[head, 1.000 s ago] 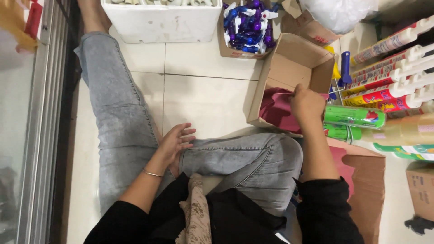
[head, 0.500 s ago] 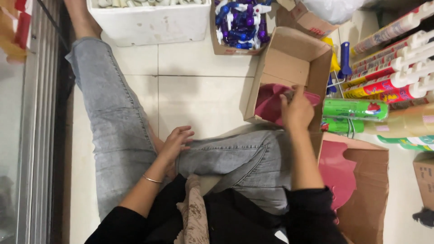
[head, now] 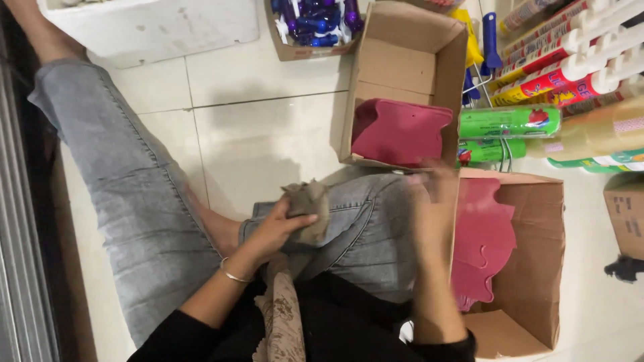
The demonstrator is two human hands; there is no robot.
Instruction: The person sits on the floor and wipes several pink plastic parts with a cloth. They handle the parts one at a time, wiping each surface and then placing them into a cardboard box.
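I sit on a tiled floor in grey jeans. My left hand rests on my bent knee and grips a crumpled brown cloth. My right hand is blurred and hovers over my knee, at the near left edge of a cardboard box that holds pink flat shaped pieces. Whether it holds anything cannot be made out. Just beyond it stands a second open cardboard box with a stack of dark pink pieces inside.
A white foam box stands at the top left, and a small carton of blue items beside it. Tubes and bottles and green tubes lie at right. A metal door rail runs along the left.
My left hand has lifted off my leg and taken hold of the brown cloth. My right hand has drawn back from the far box toward my knee.
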